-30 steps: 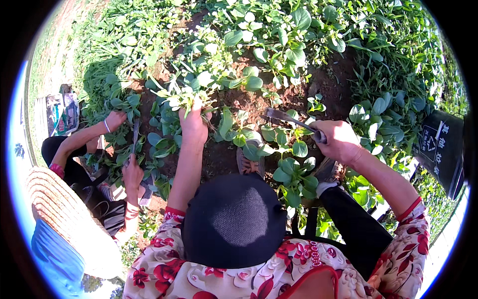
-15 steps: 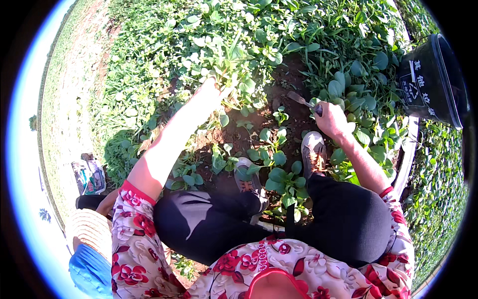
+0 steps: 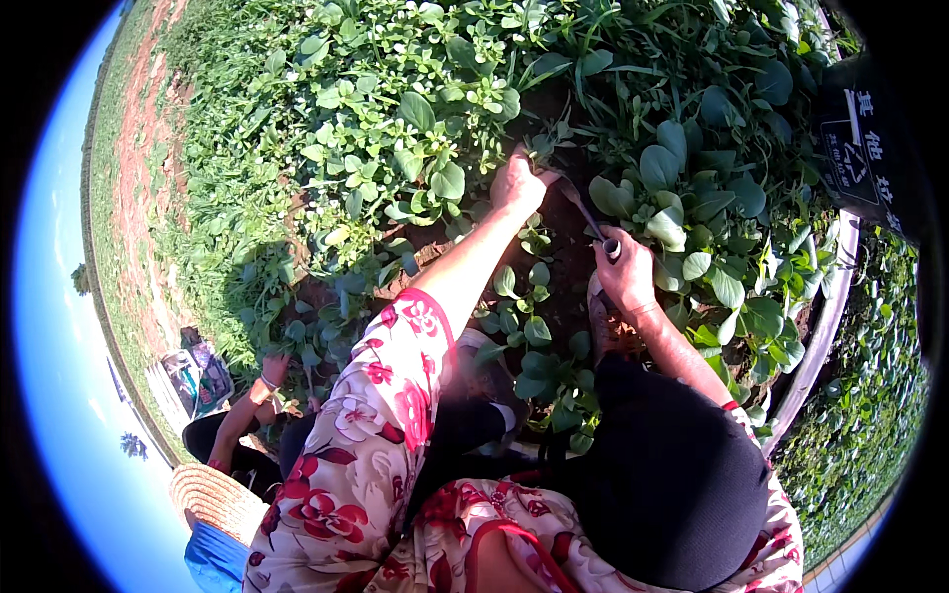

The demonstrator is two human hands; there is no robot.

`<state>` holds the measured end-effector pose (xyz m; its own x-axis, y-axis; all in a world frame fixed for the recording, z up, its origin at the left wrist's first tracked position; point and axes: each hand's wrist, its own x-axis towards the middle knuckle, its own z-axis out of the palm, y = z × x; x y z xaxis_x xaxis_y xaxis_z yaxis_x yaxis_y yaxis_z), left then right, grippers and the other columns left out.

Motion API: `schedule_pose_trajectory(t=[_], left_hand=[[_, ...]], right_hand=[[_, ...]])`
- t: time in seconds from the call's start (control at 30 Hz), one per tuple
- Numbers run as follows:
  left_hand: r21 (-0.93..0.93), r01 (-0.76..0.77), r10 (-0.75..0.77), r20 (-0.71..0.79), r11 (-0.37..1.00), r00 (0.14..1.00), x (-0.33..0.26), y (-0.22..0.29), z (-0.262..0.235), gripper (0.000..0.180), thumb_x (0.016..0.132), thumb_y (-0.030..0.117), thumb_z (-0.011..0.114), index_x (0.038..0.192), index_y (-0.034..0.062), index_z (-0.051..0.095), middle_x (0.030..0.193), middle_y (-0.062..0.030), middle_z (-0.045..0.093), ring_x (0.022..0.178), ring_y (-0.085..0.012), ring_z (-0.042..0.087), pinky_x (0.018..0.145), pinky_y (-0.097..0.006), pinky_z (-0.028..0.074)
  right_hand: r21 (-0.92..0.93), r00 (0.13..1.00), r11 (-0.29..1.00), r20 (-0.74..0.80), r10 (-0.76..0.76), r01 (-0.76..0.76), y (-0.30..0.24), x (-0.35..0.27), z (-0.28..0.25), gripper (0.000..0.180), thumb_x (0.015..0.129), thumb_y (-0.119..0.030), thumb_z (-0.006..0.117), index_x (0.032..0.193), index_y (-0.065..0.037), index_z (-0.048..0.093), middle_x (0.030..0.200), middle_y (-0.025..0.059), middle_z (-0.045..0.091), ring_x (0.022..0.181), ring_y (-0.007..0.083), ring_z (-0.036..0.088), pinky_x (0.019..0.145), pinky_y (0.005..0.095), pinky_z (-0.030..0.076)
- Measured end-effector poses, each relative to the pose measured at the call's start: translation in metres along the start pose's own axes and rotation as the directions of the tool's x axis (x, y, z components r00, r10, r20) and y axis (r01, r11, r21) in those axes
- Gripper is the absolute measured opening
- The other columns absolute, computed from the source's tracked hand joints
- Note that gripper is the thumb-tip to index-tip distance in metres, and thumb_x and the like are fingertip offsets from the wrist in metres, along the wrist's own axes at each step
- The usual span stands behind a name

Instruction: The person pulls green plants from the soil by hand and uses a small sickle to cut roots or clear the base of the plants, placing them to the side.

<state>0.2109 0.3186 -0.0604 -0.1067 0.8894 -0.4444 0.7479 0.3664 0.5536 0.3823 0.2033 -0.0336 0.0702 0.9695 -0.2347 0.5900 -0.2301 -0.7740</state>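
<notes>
My left hand (image 3: pixel 519 185) is closed at the edge of a bare soil patch, its fingers around the base of a small weed (image 3: pixel 550 138). My right hand (image 3: pixel 625 274) grips the dark handle of a small trowel (image 3: pixel 581 206). The trowel's narrow metal blade points up and left into the soil, close beside my left hand. Broad-leaved green seedlings (image 3: pixel 664 168) grow right of the blade. More young leafy plants (image 3: pixel 534 326) stand between my feet, below both hands.
A black bucket (image 3: pixel 860 163) stands at the right, beside a pale curved bed edging (image 3: pixel 825 306). At the left, a co-worker in a straw hat (image 3: pixel 217 499) reaches a hand (image 3: pixel 274 372) into the plants, near a light-coloured container (image 3: pixel 183 383). Dense greenery (image 3: pixel 346 119) covers the far bed.
My left hand has moved right from a larger leafy clump to the soil near the trowel. My right hand has shifted slightly left and down with the trowel. The view has turned, showing more of the co-worker.
</notes>
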Motion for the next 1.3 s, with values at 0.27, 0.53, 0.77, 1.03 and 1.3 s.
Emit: schedule_pose_trajectory(t=[0.27,0.53,0.77,1.03,1.3], left_hand=[[0.046,-0.102,0.106,-0.084,0.994,0.991,0.0,-0.008,0.012,0.023,0.073,0.007,0.056,0.097,0.0046,0.054,0.086,-0.0202,0.064,0.084,-0.0401,0.062,0.071,-0.046,0.051],[-0.111,-0.106,0.068,-0.302,0.988,0.951,0.018,-0.049,-0.058,0.026,0.074,-0.005,0.049,0.099,0.0033,0.053,0.09,-0.019,0.06,0.088,-0.0382,0.059,0.077,-0.044,0.046],[0.242,-0.034,0.057,-0.092,0.97,0.994,0.045,-0.073,-0.084,0.037,0.08,0.005,0.049,0.117,0.0007,0.053,0.102,-0.0249,0.061,0.099,-0.0366,0.059,0.086,-0.041,0.047],[0.107,0.038,-0.049,0.107,0.993,0.993,0.043,-0.057,-0.086,0.041,0.075,0.016,0.067,0.112,0.0035,0.057,0.098,-0.0167,0.064,0.093,-0.0276,0.062,0.084,-0.037,0.048],[0.05,-0.003,0.003,-0.003,0.999,1.0,0.049,-0.078,-0.077,0.029,0.075,0.01,0.064,0.103,0.0046,0.061,0.086,-0.0117,0.065,0.081,-0.0227,0.061,0.076,-0.035,0.048]], right_hand=[[-0.29,0.97,0.943,0.22,-0.102,0.165,-0.064,0.045,-0.019,0.023,0.077,-0.009,0.058,0.099,-0.005,0.062,0.084,0.017,0.065,0.077,0.0351,0.063,0.069,0.0414,0.052],[-0.183,0.953,0.964,0.27,-0.139,0.192,-0.058,0.03,-0.03,0.022,0.073,-0.01,0.061,0.095,-0.008,0.062,0.076,0.0145,0.065,0.069,0.0325,0.064,0.065,0.04,0.053],[0.064,0.976,0.989,0.166,-0.139,0.13,-0.033,0.044,0.023,0.017,0.078,-0.013,0.06,0.093,-0.004,0.063,0.076,0.017,0.064,0.071,0.0342,0.064,0.066,0.0412,0.052],[0.108,0.961,0.978,0.193,-0.199,0.181,-0.029,0.074,0.059,0.021,0.078,-0.012,0.065,0.096,-0.002,0.063,0.077,0.0165,0.065,0.071,0.031,0.066,0.064,0.035,0.052],[-0.155,0.861,0.89,0.368,-0.351,0.429,-0.07,0.096,0.05,0.015,0.074,-0.014,0.059,0.085,-0.004,0.058,0.072,0.017,0.064,0.07,0.0339,0.064,0.066,0.0425,0.053]])
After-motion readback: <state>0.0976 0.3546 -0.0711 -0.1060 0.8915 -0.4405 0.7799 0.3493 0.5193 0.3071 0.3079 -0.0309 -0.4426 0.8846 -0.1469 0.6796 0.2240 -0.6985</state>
